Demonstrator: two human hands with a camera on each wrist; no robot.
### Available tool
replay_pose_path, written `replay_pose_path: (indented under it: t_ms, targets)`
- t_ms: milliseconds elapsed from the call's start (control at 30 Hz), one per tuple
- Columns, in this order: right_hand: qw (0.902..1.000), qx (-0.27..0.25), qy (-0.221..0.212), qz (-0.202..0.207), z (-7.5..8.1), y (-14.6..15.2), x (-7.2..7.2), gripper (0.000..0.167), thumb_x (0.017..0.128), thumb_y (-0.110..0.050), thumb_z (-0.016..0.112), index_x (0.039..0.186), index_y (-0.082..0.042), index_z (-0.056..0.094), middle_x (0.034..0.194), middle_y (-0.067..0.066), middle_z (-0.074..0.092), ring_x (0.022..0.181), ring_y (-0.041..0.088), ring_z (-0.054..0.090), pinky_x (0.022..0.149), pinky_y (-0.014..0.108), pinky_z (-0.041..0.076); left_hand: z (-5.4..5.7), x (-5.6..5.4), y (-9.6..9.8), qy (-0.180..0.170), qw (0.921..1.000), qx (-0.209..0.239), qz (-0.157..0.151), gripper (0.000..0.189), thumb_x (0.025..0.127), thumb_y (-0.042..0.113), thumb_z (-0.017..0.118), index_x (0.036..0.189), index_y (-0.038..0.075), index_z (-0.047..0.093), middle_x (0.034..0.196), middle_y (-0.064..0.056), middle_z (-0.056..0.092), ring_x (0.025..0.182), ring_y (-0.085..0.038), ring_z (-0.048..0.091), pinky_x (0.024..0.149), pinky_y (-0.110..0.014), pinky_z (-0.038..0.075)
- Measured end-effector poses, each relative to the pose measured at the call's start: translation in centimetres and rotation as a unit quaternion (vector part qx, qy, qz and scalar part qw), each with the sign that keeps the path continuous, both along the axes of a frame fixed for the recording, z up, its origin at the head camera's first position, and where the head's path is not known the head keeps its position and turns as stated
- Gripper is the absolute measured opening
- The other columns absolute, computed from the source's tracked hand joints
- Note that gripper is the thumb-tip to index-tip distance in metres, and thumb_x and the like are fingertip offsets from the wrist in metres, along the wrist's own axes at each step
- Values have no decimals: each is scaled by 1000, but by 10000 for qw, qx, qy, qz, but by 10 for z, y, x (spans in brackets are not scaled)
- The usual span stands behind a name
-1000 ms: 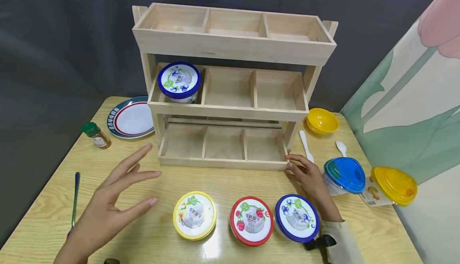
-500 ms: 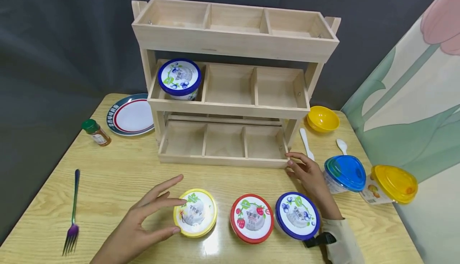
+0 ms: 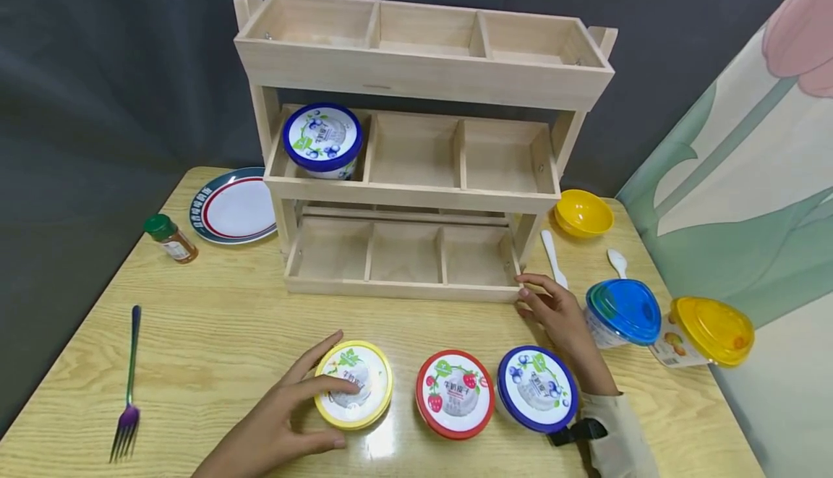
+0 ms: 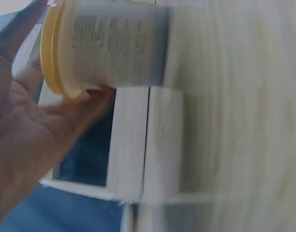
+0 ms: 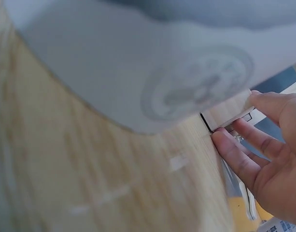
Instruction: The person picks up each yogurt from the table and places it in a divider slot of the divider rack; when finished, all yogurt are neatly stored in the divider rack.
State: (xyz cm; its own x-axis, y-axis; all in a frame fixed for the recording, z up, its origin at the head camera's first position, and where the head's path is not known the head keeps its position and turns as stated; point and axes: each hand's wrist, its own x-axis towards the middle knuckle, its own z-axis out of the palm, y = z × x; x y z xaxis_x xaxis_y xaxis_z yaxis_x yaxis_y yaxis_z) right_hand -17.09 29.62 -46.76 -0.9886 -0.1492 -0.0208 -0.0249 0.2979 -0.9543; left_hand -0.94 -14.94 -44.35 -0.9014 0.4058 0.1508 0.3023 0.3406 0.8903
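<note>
Beside a red-lidded tub stands the yellow-rimmed tub, white-topped; my left hand is wide about it, my right hand pinches the rack.

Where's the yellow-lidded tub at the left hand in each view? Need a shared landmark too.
Head: yellow-lidded tub low, left of centre, at the left hand.
Left wrist: upper left, lid facing left.
Right wrist: not in it.
Shared landmark: wooden rack.

Yellow-lidded tub blurred, plate partly hidden
</note>
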Motion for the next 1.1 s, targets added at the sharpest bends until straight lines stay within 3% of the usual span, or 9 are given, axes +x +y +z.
replay_pose_path:
  t_ms: [133,267,333,500,600,867,1033,1100]
  targets:
    - [10000,-24,53,16,-1,0,-1,37,114,-11,59,146,7,58,152,19,52,111,4,68,92,28,61,-4,0,1,-618,9973,394,-30,46,91,23,90,132,33,73,170,-20,37,153,-35,38,116,-14,28]
    - [9999,-40,120,34,0,0,-1,36,114,-10,58,144,8,58,149,12,55,110,4,68,91,27,61,-9,-1,2,-422,9973,585,-116,48,91,17,89,134,29,73,160,-20,49,144,-19,48,115,-15,32]
    - [9999,-46,143,44,0,0,-1,36,114,-10,58,145,9,57,151,14,54,110,3,68,90,27,61,-10,-2,2,-443,9953,828,-253,48,92,13,88,135,26,72,159,-22,47,143,-12,48,115,-16,35]
    - [9999,-62,140,70,1,-1,-1,37,114,-11,57,146,9,57,155,25,50,109,1,68,90,29,61,-12,-4,4,-973,9775,1737,-697,46,96,1,80,139,12,69,159,-38,33,142,-4,48,111,-24,49]
    - [9999,-33,103,73,-1,0,0,38,115,-12,57,146,8,56,155,24,50,109,1,68,91,29,61,-13,-4,4,-1108,9714,1953,-768,45,97,-1,79,139,8,68,159,-43,27,143,-2,48,109,-26,51]
    - [9999,-4,147,72,-3,1,-2,36,114,-12,58,145,7,58,150,17,54,110,2,68,90,28,61,-13,-2,6,-1163,9759,1797,-416,45,94,0,82,136,10,71,158,-37,33,140,-3,51,109,-27,51]
    - [9999,-50,131,71,-3,1,-1,35,114,-12,58,145,5,59,149,14,54,111,3,68,90,28,61,-3,2,9,-1045,9834,1476,-140,45,94,6,85,136,16,73,160,-31,37,139,-5,51,108,-23,50]
    - [9999,-116,86,59,-3,1,-1,36,114,-12,58,145,5,59,146,8,57,110,3,69,90,27,61,4,3,9,-965,9878,1223,-25,45,92,11,87,135,20,74,162,-25,39,140,-12,50,109,-22,49]
